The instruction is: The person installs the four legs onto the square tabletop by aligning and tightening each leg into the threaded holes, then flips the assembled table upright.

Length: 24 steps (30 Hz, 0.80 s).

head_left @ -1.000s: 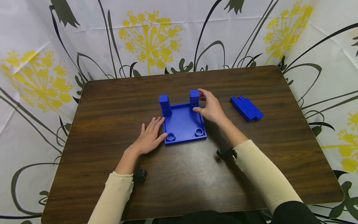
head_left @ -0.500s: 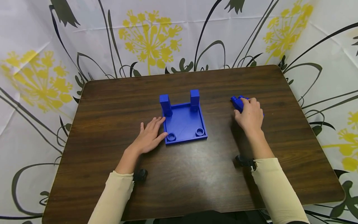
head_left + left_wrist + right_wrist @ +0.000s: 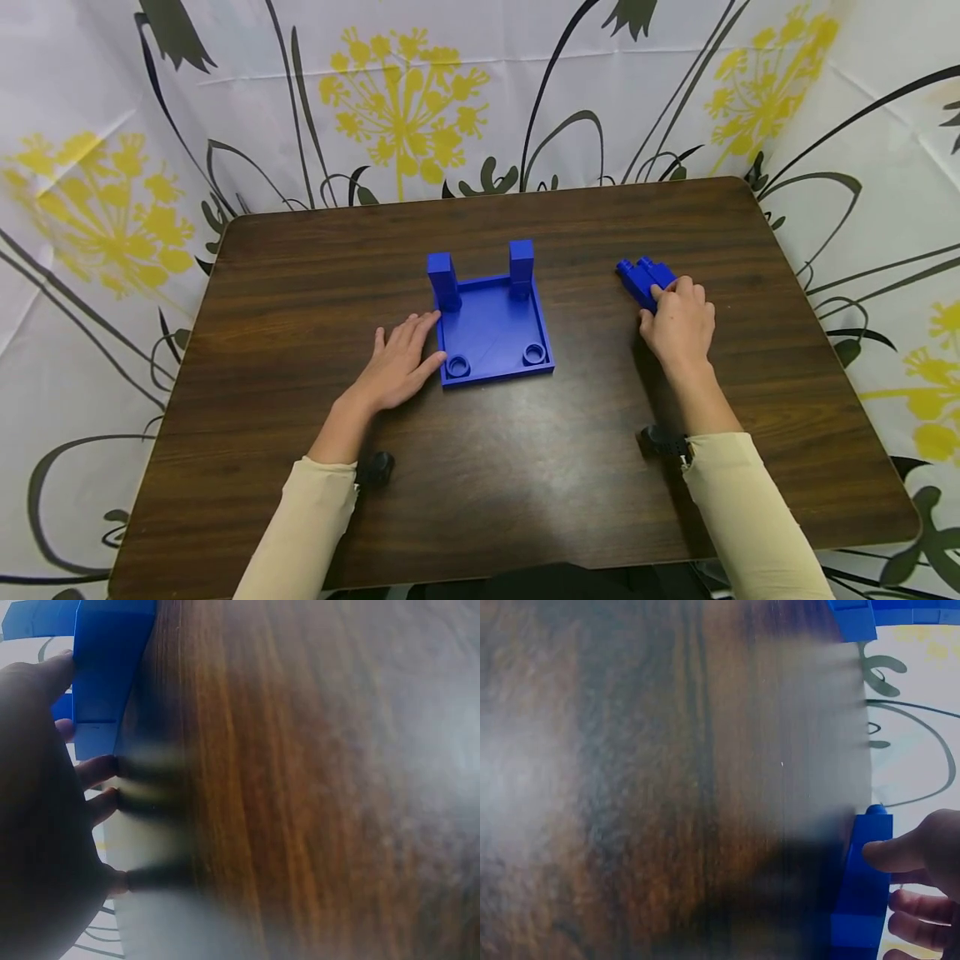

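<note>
pinching smooth pegged blocks [image 3: 640, 282], the right hand [image 3: 681, 326] has its grip narrowed, the left hand [image 3: 392, 367] spread against a square tray [image 3: 491, 329].

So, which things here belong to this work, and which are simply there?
Likely in the job:
blue tray, touched by the left hand
two upright blue posts on it
loose blue blocks, gripped by the right hand

Simply there:
brown table
flowered cloth

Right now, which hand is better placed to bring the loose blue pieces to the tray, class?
Probably the right hand: it grips the blue pieces, while the left hand rests against the opposite side of the blue tray, away from them.
</note>
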Each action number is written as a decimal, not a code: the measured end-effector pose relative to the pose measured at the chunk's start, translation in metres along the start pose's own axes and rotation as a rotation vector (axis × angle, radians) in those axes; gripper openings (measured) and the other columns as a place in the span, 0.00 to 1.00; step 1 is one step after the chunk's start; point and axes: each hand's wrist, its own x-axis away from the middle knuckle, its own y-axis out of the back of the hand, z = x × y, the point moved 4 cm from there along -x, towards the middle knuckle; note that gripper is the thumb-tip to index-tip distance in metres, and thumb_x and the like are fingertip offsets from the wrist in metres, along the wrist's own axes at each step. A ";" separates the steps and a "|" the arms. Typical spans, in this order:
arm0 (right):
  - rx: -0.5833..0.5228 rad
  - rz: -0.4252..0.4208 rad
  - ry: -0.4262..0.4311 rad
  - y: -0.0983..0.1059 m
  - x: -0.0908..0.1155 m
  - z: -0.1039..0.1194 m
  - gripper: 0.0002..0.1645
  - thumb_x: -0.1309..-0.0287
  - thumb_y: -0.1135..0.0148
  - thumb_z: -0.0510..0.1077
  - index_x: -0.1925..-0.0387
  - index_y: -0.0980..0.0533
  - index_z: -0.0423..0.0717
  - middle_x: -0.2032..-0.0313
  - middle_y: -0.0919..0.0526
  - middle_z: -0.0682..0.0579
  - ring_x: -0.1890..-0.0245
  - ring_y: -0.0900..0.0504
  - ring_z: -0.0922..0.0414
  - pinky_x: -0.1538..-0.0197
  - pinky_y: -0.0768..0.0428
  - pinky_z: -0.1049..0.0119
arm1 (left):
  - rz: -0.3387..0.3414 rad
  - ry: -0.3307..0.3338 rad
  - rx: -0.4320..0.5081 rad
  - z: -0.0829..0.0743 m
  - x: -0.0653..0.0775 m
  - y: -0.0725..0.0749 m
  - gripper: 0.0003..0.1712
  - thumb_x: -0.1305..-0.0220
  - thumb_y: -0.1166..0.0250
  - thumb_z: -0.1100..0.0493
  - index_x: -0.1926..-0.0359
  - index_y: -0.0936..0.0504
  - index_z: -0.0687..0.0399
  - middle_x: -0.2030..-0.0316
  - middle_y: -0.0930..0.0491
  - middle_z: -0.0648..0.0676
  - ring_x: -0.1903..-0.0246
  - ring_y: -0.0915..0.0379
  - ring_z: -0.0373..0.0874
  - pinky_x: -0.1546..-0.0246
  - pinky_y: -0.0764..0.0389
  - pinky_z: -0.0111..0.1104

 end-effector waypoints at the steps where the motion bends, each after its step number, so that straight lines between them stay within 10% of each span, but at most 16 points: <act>1: -0.002 -0.002 -0.002 0.000 0.000 0.000 0.27 0.44 0.33 0.42 0.42 0.22 0.37 0.54 0.28 0.35 0.53 0.31 0.38 0.55 0.32 0.43 | -0.001 0.000 -0.001 0.000 0.000 0.000 0.39 0.25 0.56 0.36 0.22 0.56 0.43 0.24 0.52 0.55 0.25 0.64 0.55 0.36 0.68 0.66; 24: -0.068 0.143 -0.120 -0.008 0.005 -0.009 0.31 0.44 0.34 0.49 0.42 0.25 0.36 0.50 0.21 0.31 0.54 0.23 0.32 0.56 0.25 0.37 | 0.000 0.005 0.045 0.002 -0.002 -0.001 0.40 0.26 0.54 0.37 0.22 0.56 0.42 0.23 0.57 0.56 0.25 0.71 0.55 0.36 0.72 0.66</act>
